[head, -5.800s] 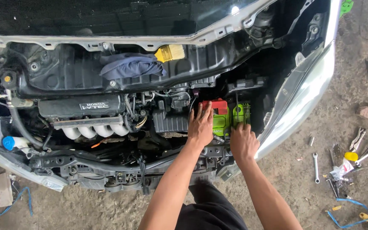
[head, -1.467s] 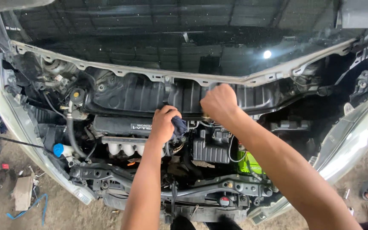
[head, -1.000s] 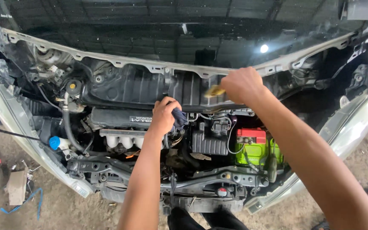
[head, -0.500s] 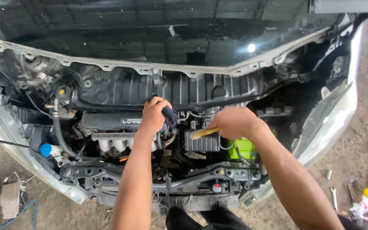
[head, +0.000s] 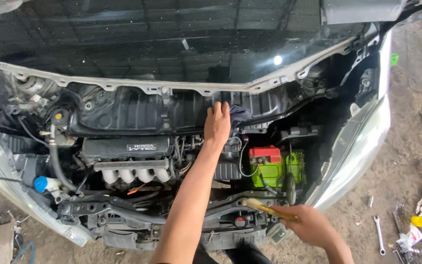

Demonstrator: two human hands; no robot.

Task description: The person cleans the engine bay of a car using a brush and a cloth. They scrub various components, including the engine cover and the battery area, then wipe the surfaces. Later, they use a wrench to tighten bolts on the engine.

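At the centre of the open engine bay (head: 123,117), our left hand (head: 218,124) lies flat on the black plastic cowl (head: 137,110) under the windscreen (head: 172,44), fingers stretched out and close together, gripping nothing. Just at its three o'clock, touching the fingertips, a dark blue cloth (head: 240,113) is bunched on the same cowl.

Down at five o'clock in the view, our right hand (head: 311,226) is closed around the handle of a small brush (head: 264,208), whose pale bristles point toward nine o'clock and sit just over the front crossmember (head: 137,215). The brush is well apart from the cloth, with the green battery (head: 274,168) and its red terminal cover (head: 264,154) between them.

At nine o'clock from the left forearm we see the engine cover (head: 123,146) and the row of silver intake runners (head: 135,173) below it. Farther toward nine o'clock stand a yellow-capped reservoir (head: 58,117) and a blue cap (head: 41,184).

Out on the dirt floor (head: 416,146) at four o'clock, several spanners (head: 378,234) and a small yellow-lidded pot (head: 418,221) lie scattered, well away from both hands. The silver fender (head: 357,142) runs between the battery and that ground.
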